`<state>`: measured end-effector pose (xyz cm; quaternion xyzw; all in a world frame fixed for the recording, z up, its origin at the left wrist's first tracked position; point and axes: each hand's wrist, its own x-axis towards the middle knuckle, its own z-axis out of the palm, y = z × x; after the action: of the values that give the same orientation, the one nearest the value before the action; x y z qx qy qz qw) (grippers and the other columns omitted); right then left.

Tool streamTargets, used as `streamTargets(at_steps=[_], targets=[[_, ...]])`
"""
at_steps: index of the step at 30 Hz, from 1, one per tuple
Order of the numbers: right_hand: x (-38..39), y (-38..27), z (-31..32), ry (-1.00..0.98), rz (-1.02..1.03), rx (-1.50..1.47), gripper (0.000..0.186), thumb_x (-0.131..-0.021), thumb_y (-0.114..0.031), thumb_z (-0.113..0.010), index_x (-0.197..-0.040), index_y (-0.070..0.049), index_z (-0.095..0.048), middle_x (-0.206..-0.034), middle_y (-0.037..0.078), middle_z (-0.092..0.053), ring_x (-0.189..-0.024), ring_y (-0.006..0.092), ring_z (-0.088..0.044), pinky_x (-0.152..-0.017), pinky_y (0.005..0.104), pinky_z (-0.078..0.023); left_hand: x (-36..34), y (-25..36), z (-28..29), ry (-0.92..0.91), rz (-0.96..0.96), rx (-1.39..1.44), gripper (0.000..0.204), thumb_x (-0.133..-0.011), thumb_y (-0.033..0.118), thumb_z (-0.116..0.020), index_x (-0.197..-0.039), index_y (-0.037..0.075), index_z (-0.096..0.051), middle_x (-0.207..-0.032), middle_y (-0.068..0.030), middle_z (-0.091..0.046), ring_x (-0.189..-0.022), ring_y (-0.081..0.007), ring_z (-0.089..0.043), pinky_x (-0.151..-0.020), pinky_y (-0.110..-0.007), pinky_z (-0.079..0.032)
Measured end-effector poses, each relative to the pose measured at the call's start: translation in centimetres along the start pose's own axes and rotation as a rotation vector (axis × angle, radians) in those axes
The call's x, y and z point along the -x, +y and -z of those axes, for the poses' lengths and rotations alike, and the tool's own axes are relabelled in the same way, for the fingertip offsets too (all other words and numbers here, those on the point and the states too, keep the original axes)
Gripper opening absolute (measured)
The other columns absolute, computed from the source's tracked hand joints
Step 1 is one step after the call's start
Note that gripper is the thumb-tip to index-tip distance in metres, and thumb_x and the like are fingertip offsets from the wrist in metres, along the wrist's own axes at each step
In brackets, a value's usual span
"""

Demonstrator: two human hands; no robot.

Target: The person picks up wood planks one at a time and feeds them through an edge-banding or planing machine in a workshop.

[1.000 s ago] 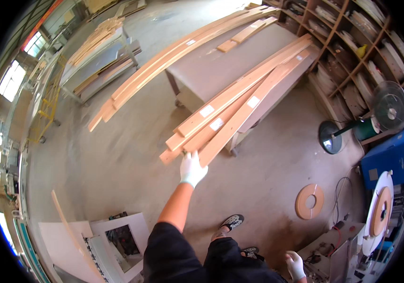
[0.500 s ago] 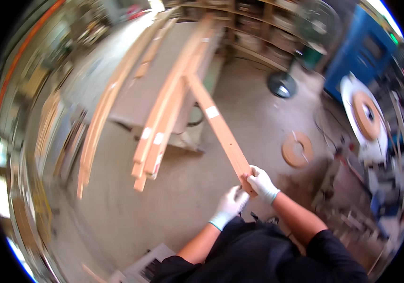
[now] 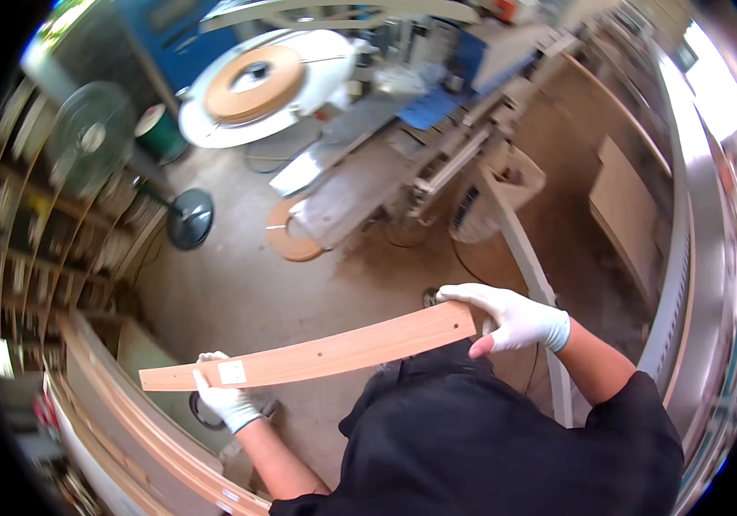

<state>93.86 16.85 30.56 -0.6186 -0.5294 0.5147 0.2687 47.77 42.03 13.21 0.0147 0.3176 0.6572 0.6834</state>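
A long wooden board with small dark holes along its face lies crosswise in front of my body. It carries a white label near its left part. My left hand, in a white glove, grips the board by that label, the thumb on the face and the fingers behind the upper edge. At the board's right end my right hand, also gloved, holds the end between fingers on top and a thumb below. Part of the right thumb shows bare skin.
Several long boards lie on a table at lower left. A machine with a white disc bearing a wood-coloured roll stands ahead. Another roll rests on the floor, near a standing fan. Metal rails run along the right.
My view has swung right, from the table of boards toward the machine. The board has come off the stack and turned crosswise; my left hand has moved along it to the label.
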Motion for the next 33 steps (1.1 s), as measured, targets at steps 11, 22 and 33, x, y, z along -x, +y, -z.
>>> streamTargets(at_steps=[11,22,33], targets=[[6.7,4.1,5.9,0.156,0.297,0.018,0.088,-0.084,-0.031,-0.073,-0.15,0.0,-0.024,-0.144,0.018,-0.048,-0.12,0.0389,-0.056,-0.097,0.0414,-0.049,-1.3,-4.4,-14.0,-0.029,0.176,-0.259,0.034,-0.097,0.024,-0.059,-0.118,-0.003,-0.059,-0.109,-0.0159,-0.066,-0.103,-0.0303,-0.062,-0.096,-0.044,-0.054],[6.9,9.1,15.4,0.11,0.408,-0.106,0.087,-0.085,-0.035,-0.068,-0.15,0.002,-0.025,-0.149,0.024,-0.038,-0.131,0.0393,-0.046,-0.107,0.0412,-0.041,1.3,-9.8,-19.8,-0.042,0.192,-0.229,0.036,-0.095,0.019,-0.061,-0.125,-0.001,-0.057,-0.119,-0.0151,-0.065,-0.112,-0.031,-0.06,-0.103,-0.046,-0.049],[-2.0,14.9,12.4,0.059,-0.098,0.11,0.05,-0.095,-0.048,-0.053,-0.121,-0.007,-0.065,-0.106,0.018,-0.069,-0.095,0.0368,-0.066,-0.085,0.0421,-0.051,15.1,-34.7,-22.1,-0.232,0.547,-0.218,0.042,-0.092,0.042,-0.063,-0.117,0.009,-0.056,-0.114,-0.0083,-0.061,-0.109,-0.0277,-0.056,-0.099,-0.047,-0.045]])
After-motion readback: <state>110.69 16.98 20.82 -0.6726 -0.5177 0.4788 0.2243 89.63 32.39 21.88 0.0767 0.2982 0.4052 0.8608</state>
